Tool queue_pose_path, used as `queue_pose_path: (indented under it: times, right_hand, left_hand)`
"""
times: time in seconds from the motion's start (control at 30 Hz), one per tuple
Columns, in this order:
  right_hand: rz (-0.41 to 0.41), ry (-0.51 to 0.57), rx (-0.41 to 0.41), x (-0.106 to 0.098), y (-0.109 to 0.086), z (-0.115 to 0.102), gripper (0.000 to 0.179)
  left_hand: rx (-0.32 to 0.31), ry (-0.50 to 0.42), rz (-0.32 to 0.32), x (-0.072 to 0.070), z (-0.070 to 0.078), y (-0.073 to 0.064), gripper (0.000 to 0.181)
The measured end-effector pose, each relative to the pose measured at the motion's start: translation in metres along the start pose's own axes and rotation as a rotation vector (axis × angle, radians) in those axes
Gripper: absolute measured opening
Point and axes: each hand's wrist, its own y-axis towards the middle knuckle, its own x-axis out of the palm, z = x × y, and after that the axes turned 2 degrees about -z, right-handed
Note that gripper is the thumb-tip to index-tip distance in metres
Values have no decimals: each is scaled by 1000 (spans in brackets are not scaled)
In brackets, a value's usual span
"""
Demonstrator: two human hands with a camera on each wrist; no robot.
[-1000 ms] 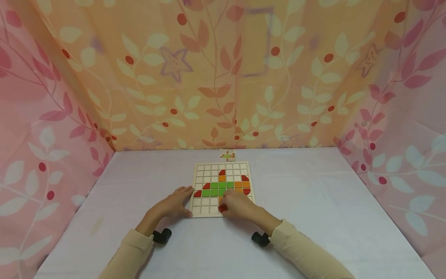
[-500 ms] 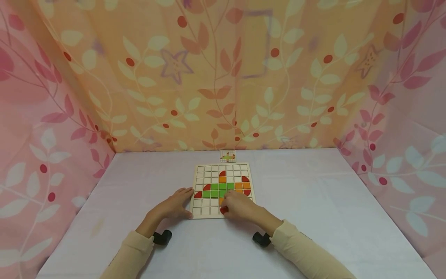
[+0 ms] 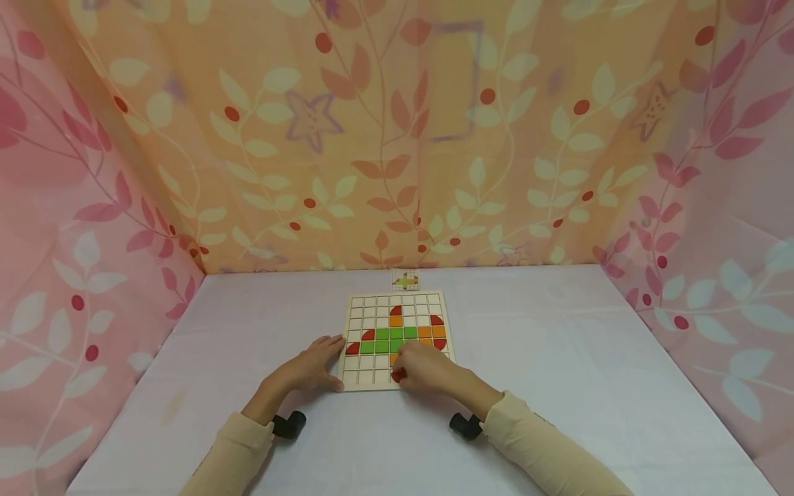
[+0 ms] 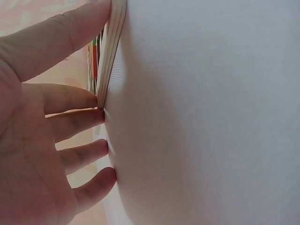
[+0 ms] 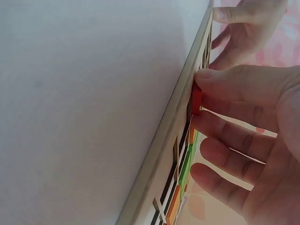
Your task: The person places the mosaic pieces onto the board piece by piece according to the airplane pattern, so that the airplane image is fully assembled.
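A pale wooden grid board (image 3: 366, 372) lies on the white table, with green, orange and red tiles set in several cells as a plane-like shape. My right hand (image 3: 431, 366) is over its near middle, pinching a red quarter-round tile (image 5: 197, 99) between thumb and fingers, low at a cell by the near edge. That hand covers some of the tiles in the head view. My left hand (image 3: 311, 364) rests along the board's left side, thumb and fingertips (image 4: 101, 115) at its edge, fingers spread and nearly straight.
Behind the board a small pattern card (image 3: 406, 280) shows a similar coloured shape on a grid. A black wrist-camera mount (image 3: 290, 424) sits under the left wrist, another black mount (image 3: 465, 426) under the right. Patterned curtains (image 3: 397, 138) enclose the table's back and sides.
The red tile at the right fingertips has shifted very slightly. Both hands stay in place on the board; the head view has tilted a little.
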Motion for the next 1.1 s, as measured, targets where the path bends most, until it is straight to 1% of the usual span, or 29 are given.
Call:
queue_pose_path:
  times: [0.17,0.4,0.6,0.8,0.87,1.1]
  right_hand:
    - [4,-8,14,-1,1,1,15]
    - [0,-1,33,0,4,3,16]
    - [9,20,52,2,4,3,11]
    - [30,40,63,1,4,4,6]
    - [36,46,68,1,4,3,7]
    - [35,15,67,2,4,4,13]
  left_hand:
    - [-10,22,-5,0,-1,1,91]
    - [-7,4,-3,-2,0,2,91]
    - [12,5,-6,-1,-2,0,91]
    - [1,13,-6,-1,-1,0,90]
    - [0,13,-4,-1,-1,1,90]
    - [-2,9,-13,-1,0,2,91]
